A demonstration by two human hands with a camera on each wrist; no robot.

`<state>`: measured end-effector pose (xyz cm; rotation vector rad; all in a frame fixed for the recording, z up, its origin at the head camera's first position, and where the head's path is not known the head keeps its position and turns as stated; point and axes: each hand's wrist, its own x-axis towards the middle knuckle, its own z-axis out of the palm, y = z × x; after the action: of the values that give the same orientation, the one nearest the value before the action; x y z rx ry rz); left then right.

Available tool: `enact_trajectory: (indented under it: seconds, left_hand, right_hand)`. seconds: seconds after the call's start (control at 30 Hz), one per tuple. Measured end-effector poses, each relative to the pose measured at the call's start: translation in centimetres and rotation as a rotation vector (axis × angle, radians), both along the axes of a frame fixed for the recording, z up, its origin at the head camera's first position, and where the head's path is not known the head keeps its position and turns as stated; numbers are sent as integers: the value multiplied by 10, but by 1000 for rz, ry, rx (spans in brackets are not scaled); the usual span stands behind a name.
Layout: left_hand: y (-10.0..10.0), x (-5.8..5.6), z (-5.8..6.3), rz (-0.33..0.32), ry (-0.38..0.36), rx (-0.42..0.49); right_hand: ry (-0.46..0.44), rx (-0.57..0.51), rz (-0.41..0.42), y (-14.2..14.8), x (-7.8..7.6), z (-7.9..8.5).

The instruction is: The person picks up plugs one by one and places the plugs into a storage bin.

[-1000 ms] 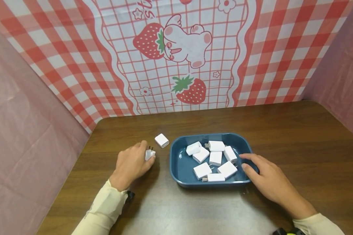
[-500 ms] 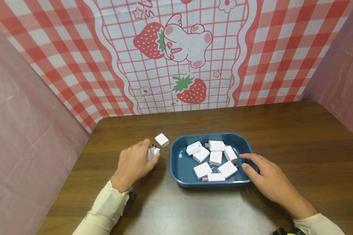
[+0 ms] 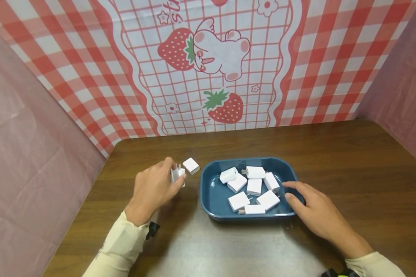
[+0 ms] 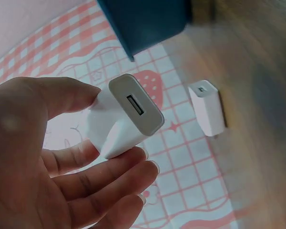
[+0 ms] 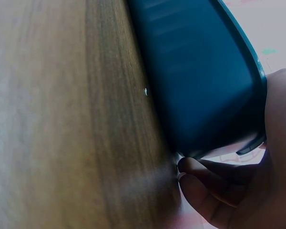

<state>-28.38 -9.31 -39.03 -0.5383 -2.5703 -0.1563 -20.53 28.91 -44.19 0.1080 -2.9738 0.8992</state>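
Note:
My left hand (image 3: pixel 152 188) pinches a white USB wall charger (image 3: pixel 178 176) between thumb and fingers, left of the blue plastic tub (image 3: pixel 211 216). In the left wrist view this charger (image 4: pixel 128 114) shows its USB port, while the lower fingers spread loosely beneath. A second white charger (image 3: pixel 191 166) lies on the table just beyond that hand. At the tub's right end, my right hand (image 3: pixel 319 209) holds the rim, thumb and index finger reaching over it. Its other fingers curl low against the outer wall in the right wrist view. Several white chargers (image 3: pixel 254 186) lie inside the tub.
The brown wooden table (image 3: pixel 208 246) carries everything. Behind its far edge hangs a red-and-white checked cloth (image 3: pixel 319 77) with strawberry prints. Pink fabric (image 3: pixel 31 146) hangs along the left side, with more on the right.
My left hand shifted right, then drew back slightly left with the charger, which has turned in the fingers. The right hand, tub and other chargers stay in place.

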Motion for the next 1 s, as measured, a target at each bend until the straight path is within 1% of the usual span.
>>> enact_trajectory:
  seconds: [0.13, 0.3, 0.37, 0.77, 1.0]
  left_hand:
    - [4, 4, 7, -8, 2, 5]
    - [14, 9, 14, -38, 48, 12]
    - [18, 11, 17, -53, 55, 9]
    - [37, 13, 27, -90, 37, 29]
    - [49, 16, 25, -113, -11, 55]
  right_hand:
    - [-5, -5, 1, 1, 0, 1]
    - [-12, -8, -1, 0, 0, 1]
    - [-10, -9, 1, 0, 0, 1]
    - [2, -11, 10, 0, 0, -1]
    - [-5, -16, 12, 1, 0, 0]
